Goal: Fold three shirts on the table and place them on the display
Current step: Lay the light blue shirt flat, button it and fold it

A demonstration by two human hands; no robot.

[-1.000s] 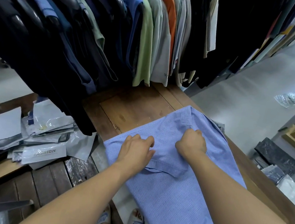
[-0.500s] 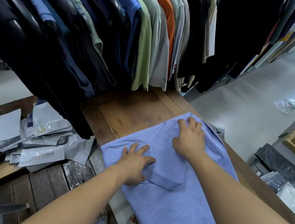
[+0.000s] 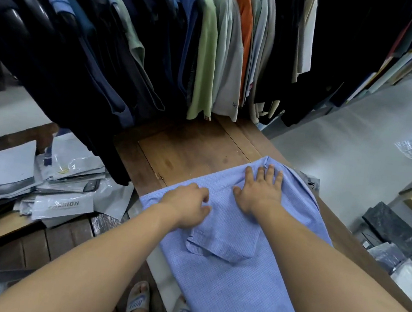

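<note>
A: Shirt, pale blue fine-check cotton (image 3: pixel 231 275), lies on brown wooden tabletop (image 3: pixel 189 154), hem overhanging near edge. Why?

B: Flat for folding. Right hand (image 3: pixel 260 191) released, palm pinning cloth; left hand (image 3: pixel 188 208) half-curled, grasp on fabric uncertain.

"FASHION" on grey plastic bag (image 3: pixel 63 206) | "NIKE" on sandal straps (image 3: pixel 138 300)
</note>
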